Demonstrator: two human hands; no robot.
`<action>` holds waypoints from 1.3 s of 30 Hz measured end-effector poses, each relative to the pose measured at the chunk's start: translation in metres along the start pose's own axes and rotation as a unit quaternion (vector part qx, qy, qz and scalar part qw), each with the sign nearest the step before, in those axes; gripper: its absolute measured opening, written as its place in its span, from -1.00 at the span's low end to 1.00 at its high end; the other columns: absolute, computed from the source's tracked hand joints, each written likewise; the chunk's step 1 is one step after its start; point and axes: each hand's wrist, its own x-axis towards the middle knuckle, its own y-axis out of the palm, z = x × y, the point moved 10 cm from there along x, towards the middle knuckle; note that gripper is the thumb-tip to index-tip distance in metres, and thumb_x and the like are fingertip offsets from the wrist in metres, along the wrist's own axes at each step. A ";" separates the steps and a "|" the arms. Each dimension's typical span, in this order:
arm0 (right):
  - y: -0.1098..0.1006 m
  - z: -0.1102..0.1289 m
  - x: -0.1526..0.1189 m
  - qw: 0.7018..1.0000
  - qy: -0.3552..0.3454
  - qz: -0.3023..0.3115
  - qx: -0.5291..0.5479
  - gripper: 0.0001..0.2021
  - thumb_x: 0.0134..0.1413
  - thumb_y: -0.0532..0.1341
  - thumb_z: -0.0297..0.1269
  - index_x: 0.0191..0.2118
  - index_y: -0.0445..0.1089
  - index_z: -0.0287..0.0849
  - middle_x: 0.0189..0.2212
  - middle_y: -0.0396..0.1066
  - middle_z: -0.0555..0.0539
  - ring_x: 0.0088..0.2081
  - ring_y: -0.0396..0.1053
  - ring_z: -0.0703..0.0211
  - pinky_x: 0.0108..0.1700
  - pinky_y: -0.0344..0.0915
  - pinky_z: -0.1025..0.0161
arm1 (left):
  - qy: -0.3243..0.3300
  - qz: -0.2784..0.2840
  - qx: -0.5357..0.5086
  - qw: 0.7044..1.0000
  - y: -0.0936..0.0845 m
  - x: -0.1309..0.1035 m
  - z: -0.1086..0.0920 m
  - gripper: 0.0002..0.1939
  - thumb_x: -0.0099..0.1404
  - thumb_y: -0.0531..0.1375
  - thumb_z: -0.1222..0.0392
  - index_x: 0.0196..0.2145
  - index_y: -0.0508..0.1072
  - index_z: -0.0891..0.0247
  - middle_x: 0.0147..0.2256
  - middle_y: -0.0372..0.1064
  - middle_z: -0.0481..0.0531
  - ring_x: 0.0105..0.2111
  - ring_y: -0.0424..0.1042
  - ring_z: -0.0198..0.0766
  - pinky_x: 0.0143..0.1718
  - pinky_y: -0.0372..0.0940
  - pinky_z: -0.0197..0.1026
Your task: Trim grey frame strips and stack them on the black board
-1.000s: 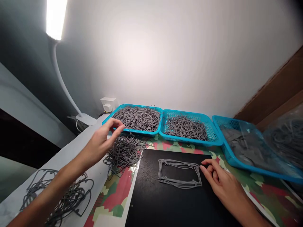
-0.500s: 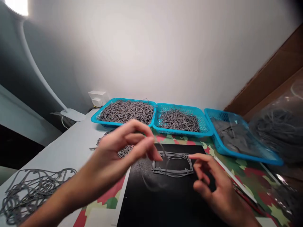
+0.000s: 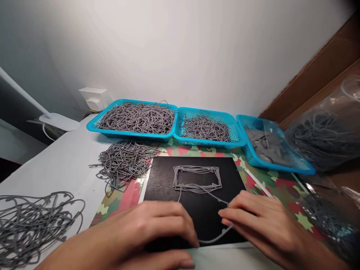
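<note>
A thin grey rubber gasket (image 3: 215,239) with small tabs forms a loose loop between my hands, low over the black mat (image 3: 161,174). My right hand (image 3: 260,221) pinches its right side between thumb and fingers. On the near left, my left hand (image 3: 152,232) curls over the loop with its fingertips at the strand, and hides that side of it. Just beyond the hands lies a neat rectangular stack of similar gaskets (image 3: 197,188), flat on the mat. The held loop's far strand reaches up to the stack's near edge; whether they touch I cannot tell.
Blue baskets (image 3: 132,133) (image 3: 208,143) (image 3: 281,168) along the wall hold grey gaskets and flat grey pieces. Tangled gasket piles (image 3: 123,161) (image 3: 36,225) lie left. Clear plastic bags (image 3: 323,138), a white strip (image 3: 258,183) and a lamp base (image 3: 59,122) flank the work area.
Both hands have come down toward the near edge of the mat. The gasket, a blur hanging from my left hand before, is now stretched between both hands. The view has shifted somewhat.
</note>
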 end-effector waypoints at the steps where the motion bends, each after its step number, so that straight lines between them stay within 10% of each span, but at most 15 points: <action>1: 0.007 -0.006 -0.008 0.999 0.019 0.036 0.016 -0.76 0.60 0.27 -0.31 0.10 0.69 0.12 -0.18 0.71 -0.03 -0.23 0.67 0.09 -0.22 0.53 0.23 | -0.002 0.007 -0.019 1.000 0.006 -0.001 0.005 -0.75 0.65 0.31 0.20 0.15 0.69 -0.10 0.06 0.72 -0.03 0.05 0.71 -0.11 0.13 0.56 -0.25; 6: 0.020 -0.042 -0.048 0.987 0.139 0.059 0.056 -0.67 0.55 0.20 -0.36 0.15 0.62 0.19 0.07 0.69 -0.01 0.06 0.70 0.02 0.05 0.60 0.26 | -0.035 -0.092 0.077 0.992 -0.008 0.001 0.043 -0.78 0.75 0.15 0.12 0.00 0.61 0.01 -0.08 0.65 -0.02 -0.09 0.66 -0.15 -0.04 0.48 -0.23; 17: 0.055 -0.078 -0.045 0.945 0.316 -0.012 0.082 -0.93 0.61 0.28 -0.16 0.04 0.47 0.03 -0.18 0.47 0.04 -0.31 0.43 0.13 -0.18 0.35 0.21 | -0.096 -0.226 0.182 0.952 -0.012 0.002 0.094 -0.78 0.65 0.29 -0.07 -0.13 0.54 0.09 -0.35 0.47 -0.12 -0.41 0.45 -0.22 -0.34 0.29 -0.20; 28: 0.038 -0.078 -0.031 0.942 0.280 -0.029 0.180 -0.91 0.62 0.25 -0.17 -0.03 0.49 0.03 -0.18 0.52 0.04 -0.15 0.50 0.10 -0.05 0.37 0.19 | -0.106 -0.145 0.193 0.965 -0.003 -0.001 0.084 -0.80 0.73 0.12 0.05 -0.10 0.47 0.07 -0.29 0.50 -0.12 -0.35 0.48 -0.24 -0.32 0.31 -0.22; 39: 0.032 -0.137 0.030 0.908 0.283 -0.085 0.296 -0.69 0.29 0.44 0.04 -0.24 0.61 -0.14 -0.40 0.53 -0.02 -0.40 0.43 0.18 -0.39 0.32 0.28 | -0.010 -0.257 0.166 0.952 -0.065 0.025 0.069 -0.89 0.62 0.25 0.15 -0.02 0.60 0.06 -0.32 0.60 -0.16 -0.36 0.59 -0.31 -0.31 0.41 -0.33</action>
